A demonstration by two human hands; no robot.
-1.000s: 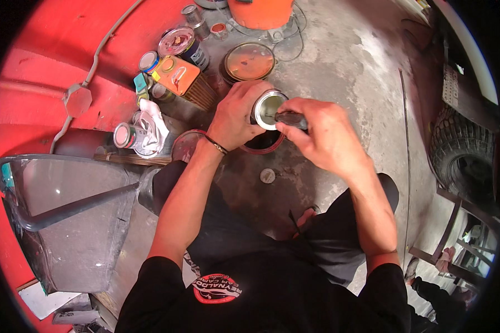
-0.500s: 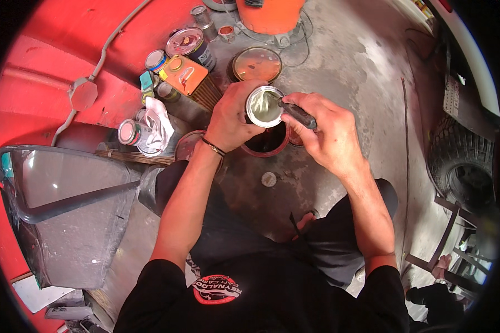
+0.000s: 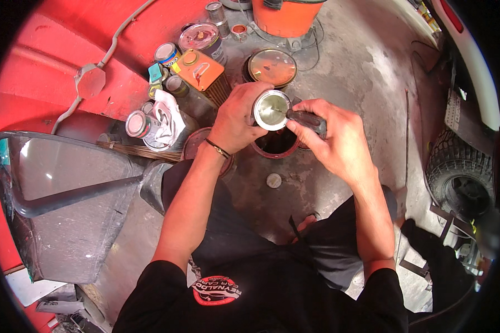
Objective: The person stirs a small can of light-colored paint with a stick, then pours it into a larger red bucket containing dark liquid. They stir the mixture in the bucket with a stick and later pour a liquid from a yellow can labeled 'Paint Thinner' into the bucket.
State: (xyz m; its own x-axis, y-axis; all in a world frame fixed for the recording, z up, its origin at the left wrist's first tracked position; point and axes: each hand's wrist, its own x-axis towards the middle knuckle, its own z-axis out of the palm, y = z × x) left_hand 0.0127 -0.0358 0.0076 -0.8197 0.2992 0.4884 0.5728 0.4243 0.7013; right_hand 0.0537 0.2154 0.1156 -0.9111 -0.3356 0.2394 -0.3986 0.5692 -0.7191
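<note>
My left hand [image 3: 238, 121] is wrapped around a small open metal can [image 3: 255, 113], mouth facing up. Pale greenish-grey stuff lies inside it. A dark-handled tool [image 3: 307, 119] is pinched in my right hand [image 3: 341, 136]; its far end reaches over the can's rim, and I cannot make out the tip's shape. Directly below the can stands a larger open container with a reddish rim [image 3: 276, 155] and dark contents. A small round disc [image 3: 273, 180] lies on the floor between my knees.
Several tins, an orange-topped rectangular can [image 3: 201, 69] and a lidded tub [image 3: 272, 66] stand ahead by the red wall [image 3: 44, 61]. An orange bucket [image 3: 286, 16] is farther off. A dark panel [image 3: 72, 222] leans at left; a tyre [image 3: 461, 166] and a dark-clothed person [image 3: 444, 266] are at right.
The view has shifted slightly, so the surroundings sit farther right. The tool's handle lies flatter against the can's rim. More of another person's dark clothing shows at lower right.
</note>
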